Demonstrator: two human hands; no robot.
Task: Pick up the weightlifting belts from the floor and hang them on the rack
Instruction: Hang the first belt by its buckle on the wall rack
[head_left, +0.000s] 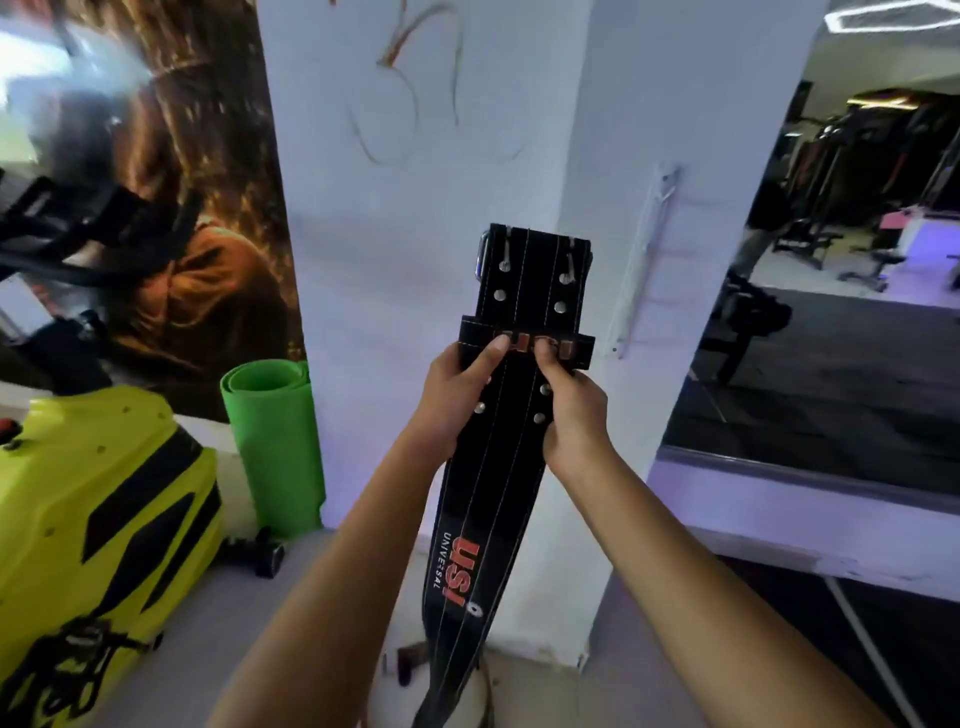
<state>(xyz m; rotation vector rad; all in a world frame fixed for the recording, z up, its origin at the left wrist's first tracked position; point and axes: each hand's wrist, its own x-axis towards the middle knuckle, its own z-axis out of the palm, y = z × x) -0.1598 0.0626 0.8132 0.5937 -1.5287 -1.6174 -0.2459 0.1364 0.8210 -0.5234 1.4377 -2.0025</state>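
Head view, from your left side across to your right. At the far left stands a yellow-green machine housing (98, 499) with black inset panels. Just beside it, a rolled green mat (270, 441) stands upright against the base of the wall, in front of a large printed poster (171, 218). A small black dumbbell (262, 556) lies on the floor near the foot of the mat.

In the centre, you hold a black weightlifting belt (488, 499) upright in front of a white pillar (467, 156). The belt's buckle end points up, with a metal buckle (483, 254) at its top left edge and rows of silver rivets below it. The lower length hangs down toward the floor and carries red and white lettering. A black keeper loop (524, 345) wraps across the belt just above your hands.

Your left hand (457, 400) grips the belt's left edge, fingers closed around it and thumb pressed on the front face at the loop. Your right hand (571, 415) grips the right edge in the same manner, fingers wrapped behind and thumb on the front just below the loop. Both hands touch the belt; neither is free.

On the pillar's right face, a white wall-mounted rail (644, 249) runs vertically, apart from the belt. At the far right, a mirror (831, 312) reflects gym equipment.
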